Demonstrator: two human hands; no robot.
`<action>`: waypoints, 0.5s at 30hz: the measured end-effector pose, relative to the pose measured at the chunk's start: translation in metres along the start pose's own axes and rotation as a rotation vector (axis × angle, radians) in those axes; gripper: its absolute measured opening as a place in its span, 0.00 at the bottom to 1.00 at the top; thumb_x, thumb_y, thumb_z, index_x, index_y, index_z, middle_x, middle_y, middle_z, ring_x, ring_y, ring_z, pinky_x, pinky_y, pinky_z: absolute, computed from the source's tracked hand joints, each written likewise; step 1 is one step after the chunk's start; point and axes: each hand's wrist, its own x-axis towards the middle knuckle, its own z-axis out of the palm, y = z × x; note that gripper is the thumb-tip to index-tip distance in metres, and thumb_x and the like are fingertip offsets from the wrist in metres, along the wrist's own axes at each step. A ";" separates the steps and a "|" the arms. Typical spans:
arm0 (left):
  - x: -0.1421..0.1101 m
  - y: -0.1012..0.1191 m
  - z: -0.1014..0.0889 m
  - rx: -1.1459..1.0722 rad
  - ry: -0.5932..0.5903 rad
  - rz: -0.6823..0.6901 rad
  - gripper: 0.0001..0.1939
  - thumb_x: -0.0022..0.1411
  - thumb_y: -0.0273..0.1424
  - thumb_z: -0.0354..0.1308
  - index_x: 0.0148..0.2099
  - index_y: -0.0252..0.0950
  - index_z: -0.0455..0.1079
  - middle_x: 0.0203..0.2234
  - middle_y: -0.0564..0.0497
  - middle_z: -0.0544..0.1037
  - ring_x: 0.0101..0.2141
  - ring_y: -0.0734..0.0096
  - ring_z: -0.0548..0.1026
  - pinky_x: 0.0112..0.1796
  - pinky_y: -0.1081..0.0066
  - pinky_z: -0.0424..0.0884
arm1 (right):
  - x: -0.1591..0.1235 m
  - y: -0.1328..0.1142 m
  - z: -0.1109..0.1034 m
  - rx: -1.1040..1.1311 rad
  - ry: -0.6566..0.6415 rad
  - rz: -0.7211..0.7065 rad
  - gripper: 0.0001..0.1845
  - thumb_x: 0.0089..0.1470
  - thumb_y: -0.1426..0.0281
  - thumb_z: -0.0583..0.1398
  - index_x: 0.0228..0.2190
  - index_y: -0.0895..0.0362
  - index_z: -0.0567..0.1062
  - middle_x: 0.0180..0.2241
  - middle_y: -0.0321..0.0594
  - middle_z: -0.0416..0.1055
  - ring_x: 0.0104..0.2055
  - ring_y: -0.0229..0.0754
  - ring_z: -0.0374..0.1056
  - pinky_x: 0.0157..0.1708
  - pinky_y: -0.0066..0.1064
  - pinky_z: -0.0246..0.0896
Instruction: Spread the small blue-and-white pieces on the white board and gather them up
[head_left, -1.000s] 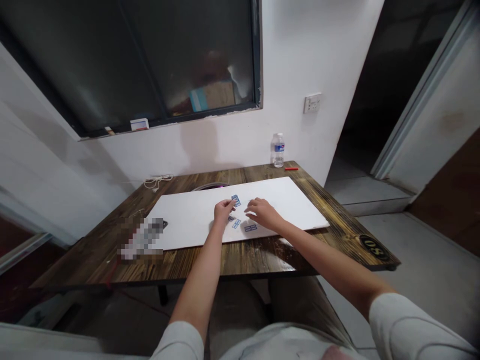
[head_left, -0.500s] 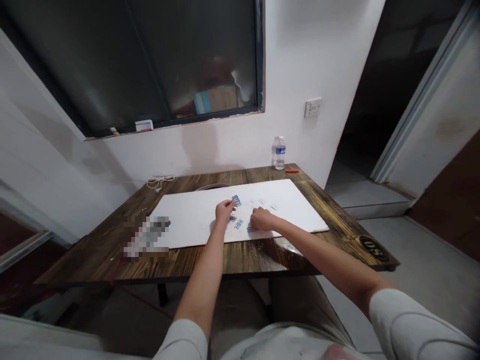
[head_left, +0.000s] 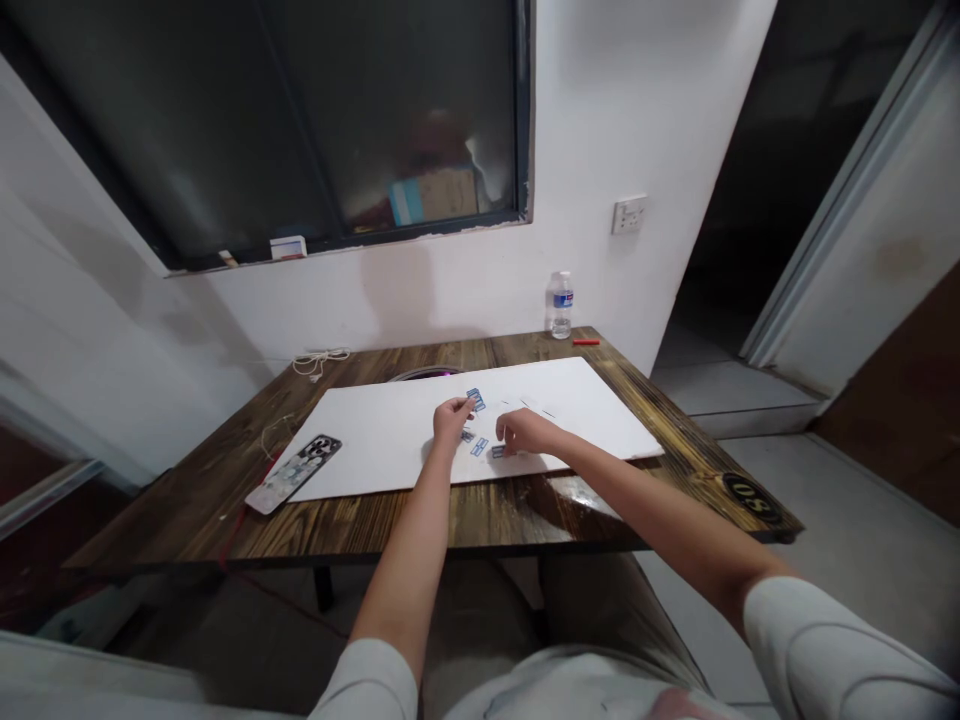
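My left hand (head_left: 450,420) pinches a small flat blue-and-white piece (head_left: 476,400) between thumb and fingertips, just above the white board (head_left: 382,440). To its right, my right hand (head_left: 527,432) hangs low over the board with fingers bent down and a little apart; I see nothing between them. Just below those fingertips lies a dark blue piece (head_left: 498,452). Between the hands another blue-and-white piece (head_left: 479,447) rests flat, with a smaller dark piece (head_left: 466,435) beside my left hand. What the pieces are is too small to tell.
A phone in a patterned case (head_left: 296,473) overlaps the board's left end. Thin dark strips (head_left: 549,413) lie on the board beyond my right hand. A water bottle (head_left: 561,305), a red pen-like stick (head_left: 586,342) and a white cable (head_left: 319,362) are along the wooden table's (head_left: 360,525) back.
My right hand's fingers have lifted slightly and spread from a closed curl, showing more of the dark blue piece under them. My left hand still pinches its piece, nearly in place.
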 end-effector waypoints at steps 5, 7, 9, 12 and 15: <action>-0.002 0.003 0.000 -0.002 -0.007 0.007 0.18 0.43 0.44 0.69 0.28 0.34 0.75 0.19 0.52 0.75 0.21 0.73 0.71 0.25 0.73 0.65 | 0.010 0.004 -0.009 0.416 0.212 0.016 0.07 0.40 0.68 0.70 0.23 0.57 0.80 0.23 0.36 0.78 0.28 0.40 0.72 0.28 0.26 0.59; -0.004 0.006 0.000 0.008 -0.027 0.009 0.19 0.42 0.46 0.70 0.27 0.34 0.75 0.19 0.51 0.75 0.21 0.72 0.71 0.25 0.73 0.65 | 0.016 0.009 -0.006 0.581 0.324 0.048 0.09 0.41 0.64 0.69 0.23 0.57 0.80 0.23 0.38 0.78 0.28 0.41 0.72 0.29 0.28 0.60; -0.006 0.009 0.000 0.015 -0.057 0.010 0.21 0.40 0.48 0.70 0.27 0.34 0.76 0.20 0.51 0.75 0.22 0.72 0.71 0.25 0.73 0.64 | 0.021 0.014 0.000 0.722 0.406 0.074 0.13 0.41 0.60 0.69 0.23 0.58 0.79 0.24 0.39 0.78 0.29 0.41 0.72 0.30 0.29 0.61; -0.010 0.013 0.002 0.017 -0.121 0.023 0.23 0.39 0.50 0.70 0.28 0.34 0.76 0.21 0.50 0.76 0.22 0.71 0.71 0.25 0.72 0.64 | 0.027 0.021 0.011 0.879 0.493 0.091 0.18 0.38 0.55 0.69 0.24 0.58 0.79 0.25 0.41 0.78 0.29 0.42 0.71 0.31 0.31 0.62; -0.013 0.016 0.004 0.011 -0.197 0.030 0.24 0.40 0.50 0.70 0.28 0.34 0.76 0.20 0.49 0.76 0.23 0.70 0.71 0.27 0.71 0.65 | 0.030 0.027 0.020 0.924 0.579 0.114 0.20 0.36 0.54 0.69 0.23 0.58 0.78 0.25 0.42 0.78 0.29 0.43 0.72 0.32 0.32 0.62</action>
